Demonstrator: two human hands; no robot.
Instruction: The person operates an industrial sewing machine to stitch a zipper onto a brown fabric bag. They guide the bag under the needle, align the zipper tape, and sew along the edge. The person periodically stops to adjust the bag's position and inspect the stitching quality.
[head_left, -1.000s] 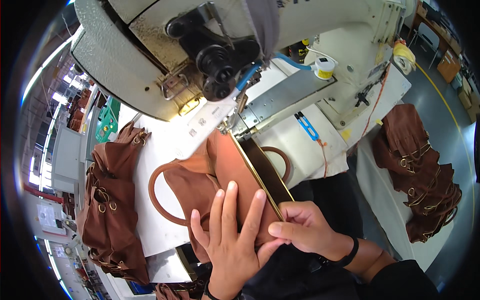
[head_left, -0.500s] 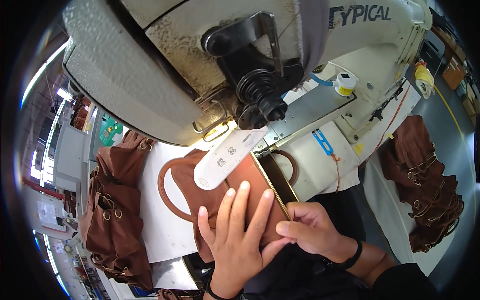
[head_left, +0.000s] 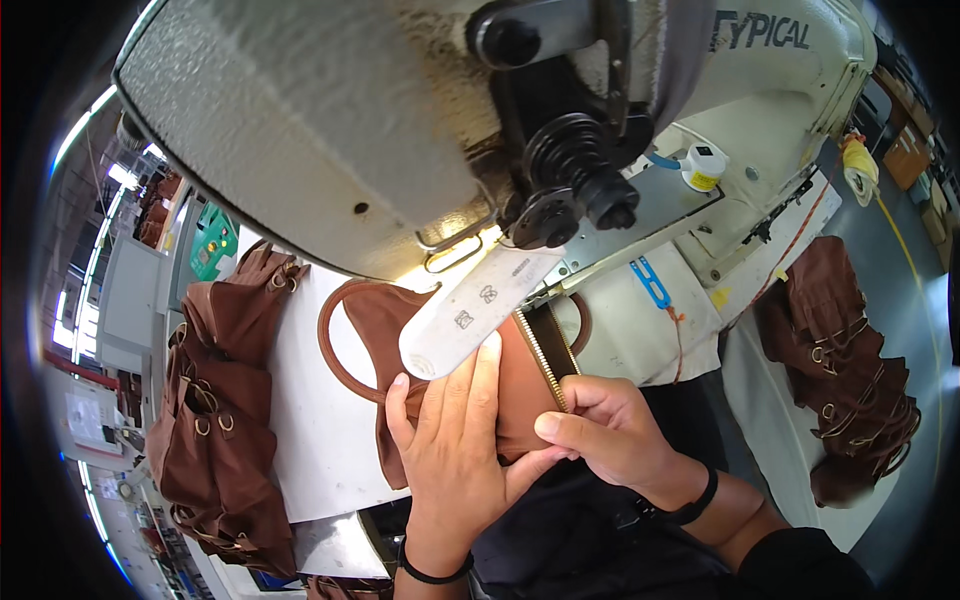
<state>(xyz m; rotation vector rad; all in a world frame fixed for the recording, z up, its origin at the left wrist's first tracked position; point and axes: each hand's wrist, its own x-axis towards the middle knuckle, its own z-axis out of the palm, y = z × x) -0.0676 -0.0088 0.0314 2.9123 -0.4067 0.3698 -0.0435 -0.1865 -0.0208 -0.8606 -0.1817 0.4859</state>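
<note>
- The left hand (head_left: pixel 455 470) lies flat, fingers a little spread, pressing on a brown bag (head_left: pixel 520 385); its fingertips reach up to the machine's white bar.
- The right hand (head_left: pixel 610 430) pinches the bag's edge between thumb and fingers at the near end of the gold-toothed zipper (head_left: pixel 543 362); the left thumb reaches in just beside it.
- The bag sits on a white work surface (head_left: pixel 325 455), directly in front of the person and partly under the sewing machine (head_left: pixel 300 150).
- Its zipper edge runs slantwise, from the machine at upper left down to the right hand; one rounded handle (head_left: pixel 328 345) loops left, another (head_left: pixel 586 325) right.
- Beyond the zipper shows a dark interior; whether anything lies inside cannot be told.
- The leather is smooth, reddish brown, softly creased near the left handle.
- A white bar (head_left: pixel 470 312) slants over the bag.
- Similar brown bags with gold rings lie heaped at left (head_left: pixel 220 440) and right (head_left: pixel 835 375).
- A blue slotted tool (head_left: pixel 650 283) rests beyond the right handle.
</note>
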